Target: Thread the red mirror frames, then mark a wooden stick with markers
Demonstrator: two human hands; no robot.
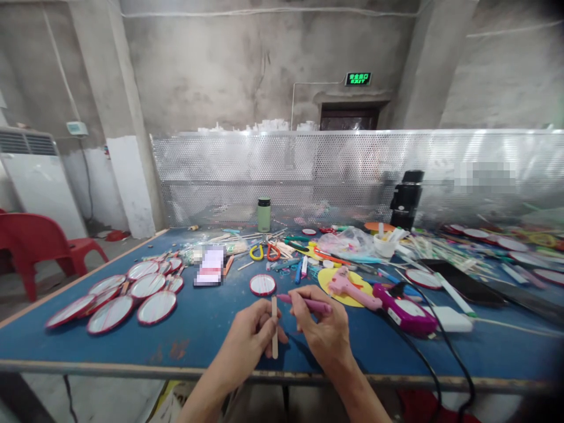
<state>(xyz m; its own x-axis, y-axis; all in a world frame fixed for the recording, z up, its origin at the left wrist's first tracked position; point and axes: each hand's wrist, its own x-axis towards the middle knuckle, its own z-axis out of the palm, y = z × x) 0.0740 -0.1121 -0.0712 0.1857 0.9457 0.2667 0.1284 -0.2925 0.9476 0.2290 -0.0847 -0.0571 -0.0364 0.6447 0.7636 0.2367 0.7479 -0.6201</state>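
My left hand point(251, 341) is closed round a pale wooden craft stick point(274, 329), held upright over the near edge of the blue table point(198, 329). Just to its right, my right hand point(324, 329) grips a pink marker pen point(306, 304) that lies roughly level, its tip pointing left toward the top of the stick. A small round white disc with a red rim point(262, 285) lies on the table just beyond both hands.
Several red-rimmed white discs point(127, 296) lie at the left. A pink glue gun point(352, 289) on a yellow disc, a purple device point(408, 314) with black cables, scissors point(264, 251), a green bottle point(264, 214) and scattered craft supplies fill the middle and right. A red chair point(39, 244) stands at the left.
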